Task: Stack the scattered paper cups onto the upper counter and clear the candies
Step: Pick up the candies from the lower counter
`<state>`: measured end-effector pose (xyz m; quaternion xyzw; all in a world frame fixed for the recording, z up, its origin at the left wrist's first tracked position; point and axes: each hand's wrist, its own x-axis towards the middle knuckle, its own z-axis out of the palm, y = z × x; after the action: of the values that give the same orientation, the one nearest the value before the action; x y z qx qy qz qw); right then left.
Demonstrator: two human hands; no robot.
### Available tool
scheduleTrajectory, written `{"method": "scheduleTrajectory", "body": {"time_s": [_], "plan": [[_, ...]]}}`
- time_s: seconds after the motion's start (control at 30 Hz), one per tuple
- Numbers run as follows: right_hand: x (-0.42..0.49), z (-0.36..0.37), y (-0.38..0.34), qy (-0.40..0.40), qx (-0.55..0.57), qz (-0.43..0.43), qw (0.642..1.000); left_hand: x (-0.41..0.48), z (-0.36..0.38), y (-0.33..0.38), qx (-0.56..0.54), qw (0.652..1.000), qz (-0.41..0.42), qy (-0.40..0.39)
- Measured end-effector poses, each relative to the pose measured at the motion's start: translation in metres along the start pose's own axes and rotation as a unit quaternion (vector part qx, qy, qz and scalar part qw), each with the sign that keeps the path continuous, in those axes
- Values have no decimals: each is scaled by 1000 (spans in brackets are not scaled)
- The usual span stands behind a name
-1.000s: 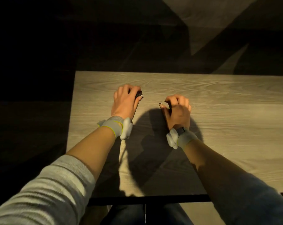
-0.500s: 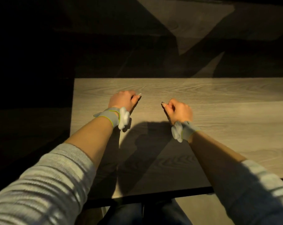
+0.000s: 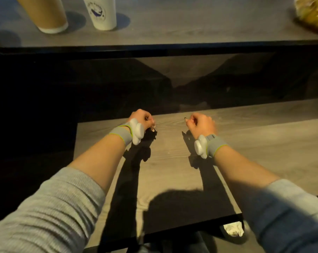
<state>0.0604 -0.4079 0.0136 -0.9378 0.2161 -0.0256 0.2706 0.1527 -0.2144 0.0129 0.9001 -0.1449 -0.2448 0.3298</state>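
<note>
White cup: logo text illegible.

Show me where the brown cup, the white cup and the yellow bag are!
brown cup (image 3: 45, 13), head view, on its ribbed side wall.
white cup (image 3: 101, 13), head view, on its blue logo.
yellow bag (image 3: 313, 13), head view, on its crinkly front.
</note>
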Motion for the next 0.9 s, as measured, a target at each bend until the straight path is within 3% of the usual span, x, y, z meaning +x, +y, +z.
{"method": "scheduleTrajectory", "body": {"time_s": [0.33,0.5,0.67,0.9], "plan": [[44,-124,12,28,-24,-89,995,-1,-26,133,34,998,39,-32],[65,-196,15,101,-32,-167,980,-9,-39,226,-10,993,73,-90],[92,-276,16,188,-47,-221,956,6,-53,313,-34,996,80,-29],[137,-359,48,197,-63,-184,961,41,-40,405,-109,993,33,-8]]}}
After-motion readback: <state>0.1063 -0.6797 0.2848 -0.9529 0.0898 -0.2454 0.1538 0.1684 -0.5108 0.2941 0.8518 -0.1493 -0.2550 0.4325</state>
